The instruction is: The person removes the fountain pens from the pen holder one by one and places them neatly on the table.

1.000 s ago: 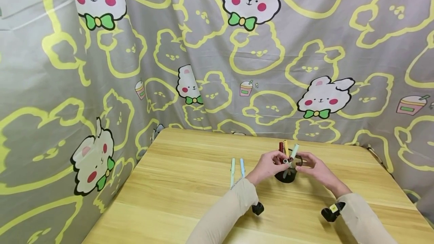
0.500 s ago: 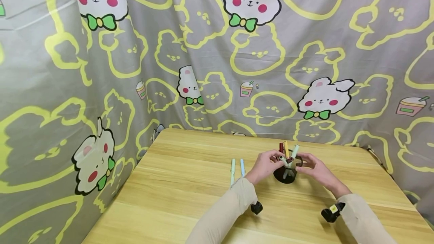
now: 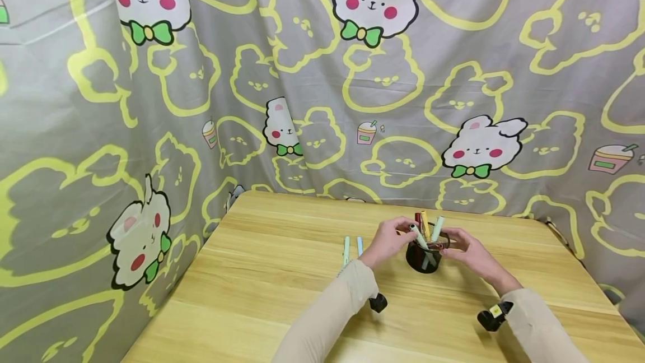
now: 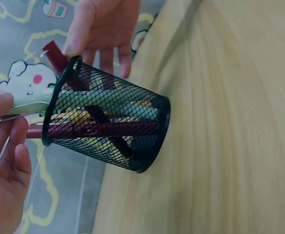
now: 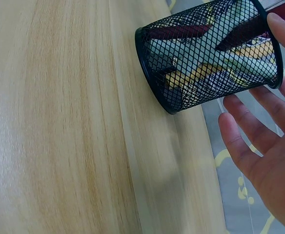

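Note:
A black mesh pen cup [image 3: 424, 259] stands upright on the wooden table [image 3: 282, 279] and holds dark red, yellow and pale green pens [image 4: 103, 127]. My left hand [image 3: 387, 241] is just left of the cup. It pinches a pale green pen [image 3: 418, 236] that slants over the rim with its lower end inside the cup; the left wrist view shows the pinch [image 4: 6, 109]. On the cup's right side my right hand [image 3: 466, 246] has its fingers fairly straight [image 5: 259, 146], with the thumb tip touching the rim [image 5: 281, 27].
A pale green pen [image 3: 345, 250] and a blue pen [image 3: 360, 246] lie side by side on the table left of my left hand. A cartoon-rabbit curtain [image 3: 322, 83] closes off the back and left. The table's right edge [image 3: 579, 262] is near the cup.
My left hand has drawn back slightly to the left, and the pale green pen it pinches now slants further into the cup. The right hand stays at the rim.

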Motion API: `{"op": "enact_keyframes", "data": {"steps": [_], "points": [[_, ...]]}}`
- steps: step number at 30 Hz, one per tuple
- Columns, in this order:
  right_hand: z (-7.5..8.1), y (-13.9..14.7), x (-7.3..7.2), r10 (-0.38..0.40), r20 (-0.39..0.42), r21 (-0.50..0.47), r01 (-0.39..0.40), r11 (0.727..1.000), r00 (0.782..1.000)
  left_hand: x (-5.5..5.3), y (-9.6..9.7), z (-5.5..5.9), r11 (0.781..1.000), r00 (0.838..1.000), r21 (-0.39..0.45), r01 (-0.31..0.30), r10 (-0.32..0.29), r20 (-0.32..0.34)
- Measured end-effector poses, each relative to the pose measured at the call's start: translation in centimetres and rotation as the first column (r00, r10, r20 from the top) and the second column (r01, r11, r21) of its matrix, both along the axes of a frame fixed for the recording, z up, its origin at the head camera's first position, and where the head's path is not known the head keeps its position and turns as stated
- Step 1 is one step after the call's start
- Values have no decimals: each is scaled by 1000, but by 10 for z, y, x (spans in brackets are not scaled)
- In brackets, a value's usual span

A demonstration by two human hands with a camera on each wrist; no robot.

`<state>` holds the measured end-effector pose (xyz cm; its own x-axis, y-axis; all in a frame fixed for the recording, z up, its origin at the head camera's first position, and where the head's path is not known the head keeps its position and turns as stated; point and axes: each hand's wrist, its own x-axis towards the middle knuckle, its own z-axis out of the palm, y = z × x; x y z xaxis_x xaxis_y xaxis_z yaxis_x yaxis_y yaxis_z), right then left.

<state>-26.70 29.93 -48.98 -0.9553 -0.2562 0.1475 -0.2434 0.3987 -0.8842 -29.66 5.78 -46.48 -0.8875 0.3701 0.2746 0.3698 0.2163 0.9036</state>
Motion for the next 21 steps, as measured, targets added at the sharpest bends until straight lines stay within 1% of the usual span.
{"op": "enact_keyframes", "data": {"steps": [5, 9, 14, 19, 20, 21], "points": [[1, 0, 0, -4, -11, 10, 4, 1000, 1000, -5, -3, 4, 999, 999, 19, -32, 33, -3], [1, 0, -1, -3, -11, 12, 3, 1000, 1000, -8, -7, 8, 998, 999, 38, -42, 43, -6], [1, 1, 0, -1, -3, 11, 1, 1000, 1000, -12, -12, 12, 995, 999, 89, -39, 38, 13], [0, 2, 1, 5, -4, 3, -5, 1000, 1000, -17, -19, 16, 989, 1000, 145, -30, 31, -1], [-1, 2, 0, 5, -5, 0, -5, 1000, 1000, -14, -22, 21, 988, 999, 152, -34, 34, 4], [-1, 2, 1, 5, -7, 2, -5, 1000, 1000, -15, -24, 22, 987, 999, 156, -36, 36, 4]]}}
